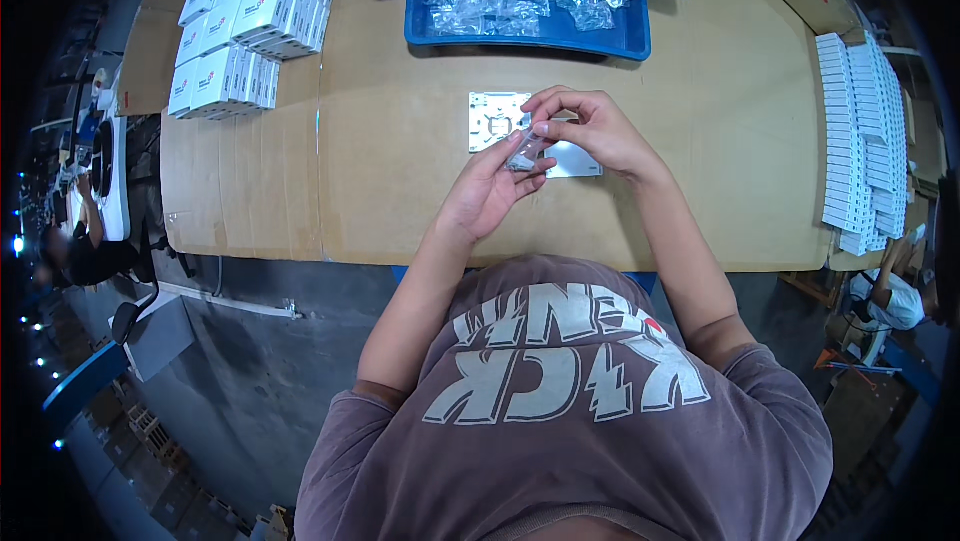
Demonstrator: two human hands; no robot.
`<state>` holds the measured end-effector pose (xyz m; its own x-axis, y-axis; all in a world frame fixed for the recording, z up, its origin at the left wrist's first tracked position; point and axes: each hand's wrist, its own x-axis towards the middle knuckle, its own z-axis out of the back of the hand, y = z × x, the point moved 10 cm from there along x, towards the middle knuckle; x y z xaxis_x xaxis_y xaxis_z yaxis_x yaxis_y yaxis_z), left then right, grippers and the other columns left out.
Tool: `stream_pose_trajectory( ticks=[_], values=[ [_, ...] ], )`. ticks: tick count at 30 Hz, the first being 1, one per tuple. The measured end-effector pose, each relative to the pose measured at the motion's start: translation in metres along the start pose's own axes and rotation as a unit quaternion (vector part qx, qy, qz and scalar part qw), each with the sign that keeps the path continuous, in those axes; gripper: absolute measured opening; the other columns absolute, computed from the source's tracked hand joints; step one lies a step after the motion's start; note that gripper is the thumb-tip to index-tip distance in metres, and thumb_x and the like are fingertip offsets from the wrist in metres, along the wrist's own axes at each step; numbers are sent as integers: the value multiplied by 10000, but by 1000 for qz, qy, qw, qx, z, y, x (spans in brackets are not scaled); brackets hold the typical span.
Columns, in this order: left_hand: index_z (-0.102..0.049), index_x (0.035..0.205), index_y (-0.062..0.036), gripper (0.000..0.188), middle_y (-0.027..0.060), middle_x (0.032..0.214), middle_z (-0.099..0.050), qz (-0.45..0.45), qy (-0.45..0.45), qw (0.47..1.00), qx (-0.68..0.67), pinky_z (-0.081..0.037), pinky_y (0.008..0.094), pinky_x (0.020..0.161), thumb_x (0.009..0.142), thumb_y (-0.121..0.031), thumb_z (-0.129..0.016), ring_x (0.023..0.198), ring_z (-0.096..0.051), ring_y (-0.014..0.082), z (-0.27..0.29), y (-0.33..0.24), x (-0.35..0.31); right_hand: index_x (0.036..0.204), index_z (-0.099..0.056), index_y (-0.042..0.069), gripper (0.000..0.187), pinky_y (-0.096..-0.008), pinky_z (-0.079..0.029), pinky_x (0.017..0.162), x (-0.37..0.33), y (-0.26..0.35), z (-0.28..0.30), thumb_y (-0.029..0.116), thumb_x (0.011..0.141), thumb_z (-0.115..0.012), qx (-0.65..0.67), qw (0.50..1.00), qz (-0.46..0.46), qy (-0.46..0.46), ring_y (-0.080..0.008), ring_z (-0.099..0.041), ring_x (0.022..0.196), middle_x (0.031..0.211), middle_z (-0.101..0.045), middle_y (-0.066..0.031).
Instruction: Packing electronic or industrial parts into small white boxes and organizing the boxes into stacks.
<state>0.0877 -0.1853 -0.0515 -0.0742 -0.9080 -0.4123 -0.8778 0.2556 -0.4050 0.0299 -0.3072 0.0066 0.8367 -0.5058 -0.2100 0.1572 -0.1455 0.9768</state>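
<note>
Left hand (487,191) and right hand (590,126) together, fingertips pinched.

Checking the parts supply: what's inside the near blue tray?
The blue tray holds crumpled clear plastic bags. Whatever is inside or beneath them cannot be seen.

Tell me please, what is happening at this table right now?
A person sits at a cardboard-covered table and holds a small clear plastic bag between the left hand and the right hand. Just beyond the hands lie a white square plate and a white card. Farther back stand a blue tray of clear bags and stacks of white boxes.
</note>
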Motion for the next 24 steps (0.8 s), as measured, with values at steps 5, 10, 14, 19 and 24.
stream_pose_trajectory(
  ticks=[5,10,14,19,24],
  values=[
    [-556,1379,-53,370,106,1238,-694,-4,-8,1000,1,-566,394,977,1120,-313,-512,1144,-697,236,8,1,2,957,-758,27,45,-327,-557,904,6,-6,-10,56,928,-739,-47,998,11,34,-189,-667,1110,1299,-690,-98],
    [-623,1319,-66,348,70,1205,-705,-7,-34,999,7,-549,345,934,1104,-332,-557,1142,-683,207,10,-1,2,962,-747,-5,104,-346,-550,896,2,8,-10,96,935,-747,-157,986,48,22,-207,-690,1070,1259,-709,-105],
    [-620,1322,-59,374,72,1199,-713,1,-24,1000,13,-543,338,921,1115,-356,-526,1139,-686,203,8,1,4,996,-749,-7,130,-352,-543,901,-8,28,-13,110,941,-743,-246,963,96,55,-226,-699,1034,1217,-720,-114],
    [-604,1335,8,436,120,1217,-731,-29,-58,991,117,-561,327,934,1140,-352,-457,1032,-712,203,3,-7,0,996,-751,-3,153,-349,-533,886,-5,26,-10,135,933,-759,-230,963,91,106,-221,-690,986,1131,-743,-92],
    [-685,1202,59,380,139,1049,-775,-143,-54,932,329,-551,312,903,1136,-259,-487,958,-703,161,-9,-25,0,948,-754,12,132,-299,-530,788,-3,14,1,131,909,-796,-168,983,19,65,-123,-665,864,988,-749,-47]
  ],
)
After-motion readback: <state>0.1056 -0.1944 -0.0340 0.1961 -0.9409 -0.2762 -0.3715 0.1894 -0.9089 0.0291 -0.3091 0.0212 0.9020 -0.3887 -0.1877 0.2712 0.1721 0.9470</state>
